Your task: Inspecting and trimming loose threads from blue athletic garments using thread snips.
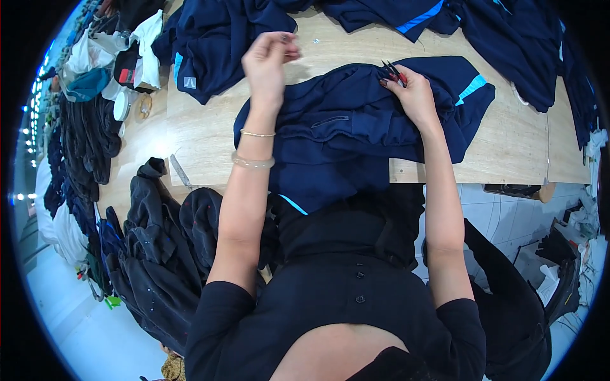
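A navy garment (324, 133) with light blue trim and a zipped pocket lies bunched on the table in front of me, its lower part hanging over the near edge. In my right hand (414, 95) are small thread snips (395, 75) with dark blades and a red part, held over the garment's upper right area. My left hand (270, 57) is raised above the garment's far left side, its fingers curled together. Whether anything tiny is pinched in them cannot be made out. Two bracelets circle my left wrist.
More navy garments (222, 38) lie along the far side of the wooden table (203, 140). Dark clothing (152, 254) is heaped at the left. Near the left edge are a white cup (122, 105) and a roll of tape (145, 106). A black chair (508, 292) stands at the right.
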### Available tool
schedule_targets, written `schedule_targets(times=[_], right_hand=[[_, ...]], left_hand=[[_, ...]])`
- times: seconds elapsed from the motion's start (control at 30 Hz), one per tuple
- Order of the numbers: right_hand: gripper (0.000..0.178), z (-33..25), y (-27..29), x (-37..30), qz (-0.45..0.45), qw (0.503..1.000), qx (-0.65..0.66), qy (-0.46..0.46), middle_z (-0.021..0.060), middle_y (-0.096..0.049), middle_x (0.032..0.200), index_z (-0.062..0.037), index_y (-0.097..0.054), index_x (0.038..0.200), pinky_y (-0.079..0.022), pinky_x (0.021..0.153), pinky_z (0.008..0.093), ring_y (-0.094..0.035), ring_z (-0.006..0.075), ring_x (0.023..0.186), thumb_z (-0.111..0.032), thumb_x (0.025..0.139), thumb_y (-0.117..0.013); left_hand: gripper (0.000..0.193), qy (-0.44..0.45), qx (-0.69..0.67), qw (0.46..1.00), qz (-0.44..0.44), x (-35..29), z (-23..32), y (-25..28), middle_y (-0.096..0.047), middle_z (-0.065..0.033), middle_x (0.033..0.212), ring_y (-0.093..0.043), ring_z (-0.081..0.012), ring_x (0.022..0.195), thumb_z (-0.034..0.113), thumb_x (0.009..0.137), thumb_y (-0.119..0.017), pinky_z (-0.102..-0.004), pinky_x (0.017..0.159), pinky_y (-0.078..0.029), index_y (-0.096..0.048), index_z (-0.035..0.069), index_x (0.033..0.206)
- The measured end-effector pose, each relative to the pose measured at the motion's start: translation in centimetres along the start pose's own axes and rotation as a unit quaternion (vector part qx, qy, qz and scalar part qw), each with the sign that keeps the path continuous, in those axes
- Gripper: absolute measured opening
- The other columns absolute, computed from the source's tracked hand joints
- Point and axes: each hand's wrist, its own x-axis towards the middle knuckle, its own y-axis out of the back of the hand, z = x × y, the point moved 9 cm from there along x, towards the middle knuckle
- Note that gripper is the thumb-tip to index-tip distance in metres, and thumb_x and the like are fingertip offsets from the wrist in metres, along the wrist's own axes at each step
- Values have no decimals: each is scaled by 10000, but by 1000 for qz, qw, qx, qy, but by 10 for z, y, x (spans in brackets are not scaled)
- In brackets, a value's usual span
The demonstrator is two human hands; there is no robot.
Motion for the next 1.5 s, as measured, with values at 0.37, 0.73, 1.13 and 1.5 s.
schedule_targets(times=[0.37,0.73,1.13,1.5], right_hand=[[159,-8,4,-3,12,1000,22,-4,59,-649,741,2,-658,955,-450,688,261,-549,97,685,-89,828,-690],[172,2,0,2,-11,1000,-15,-22,40,-650,756,14,-653,964,-444,699,247,-544,81,704,-90,832,-690],[164,-3,1,0,0,1000,19,-9,26,-623,721,18,-646,943,-433,681,243,-522,76,685,-97,834,-689],[255,-2,4,-5,10,999,47,12,125,-606,695,11,-637,919,-447,657,326,-555,208,631,-214,821,-708]], left_hand=[[531,-243,489,818,-179,-34,72,-31,-525,-76,1262,-478,-267,1166,232,774,-749,-383,962,-416,-570,207,1274],[289,-205,519,763,-327,-49,23,-47,-547,-7,1216,-499,-234,1118,118,692,-754,-414,930,-431,-739,192,970],[74,42,310,948,50,-96,42,-8,-640,-129,744,-621,-247,593,0,900,-564,-334,554,-485,-615,-23,853],[153,-55,532,843,61,-85,7,-31,-577,-106,811,-610,-308,728,116,838,-688,-391,629,-500,-549,51,831]])
